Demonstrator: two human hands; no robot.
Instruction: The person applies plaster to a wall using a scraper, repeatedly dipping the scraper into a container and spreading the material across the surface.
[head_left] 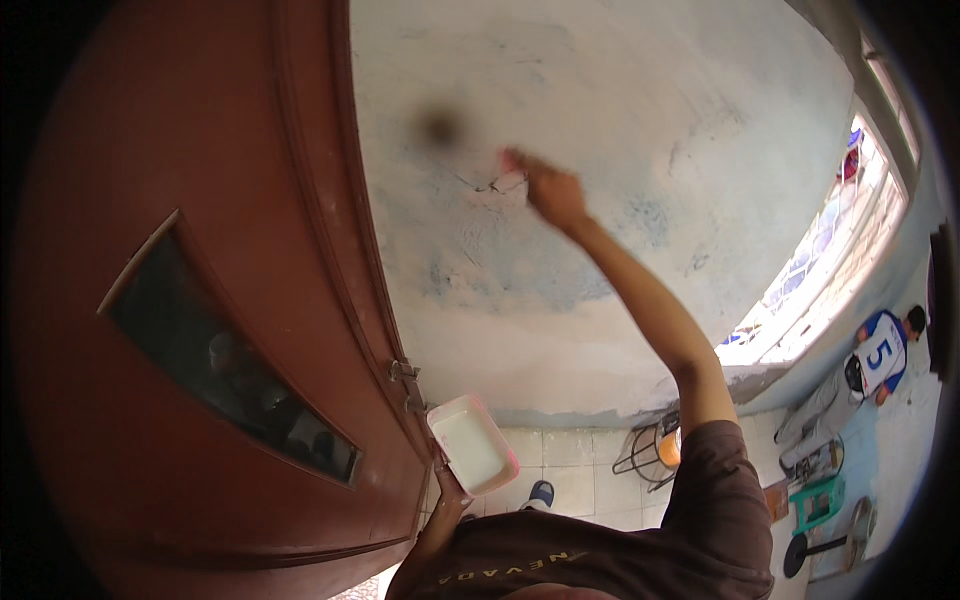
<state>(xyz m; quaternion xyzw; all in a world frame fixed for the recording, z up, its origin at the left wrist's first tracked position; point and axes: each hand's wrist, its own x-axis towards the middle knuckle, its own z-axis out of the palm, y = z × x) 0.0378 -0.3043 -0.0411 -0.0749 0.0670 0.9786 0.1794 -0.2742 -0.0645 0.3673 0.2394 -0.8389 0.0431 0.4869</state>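
Head camera: what might go wrong for us?

— Tilting our left hand (452, 484) could spill milky liquid (480, 450) from the pink-rimmed tub (498, 432).

— And our fingers?

— Left ones grip its side near the reddish-brown door (200, 130); right hand (557, 195) seemingly pinches a blurred pink object (509, 160) before the cracked wall (620, 110).

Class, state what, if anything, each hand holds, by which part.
Left hand: pink-rimmed container, by its lower-left edge. Right hand: small pinkish-red object, too blurred to tell which part.

Pale tiled floor (570, 458) bearing a black-framed stand (631, 467), blue slipper (543, 491), green stool (820, 497)
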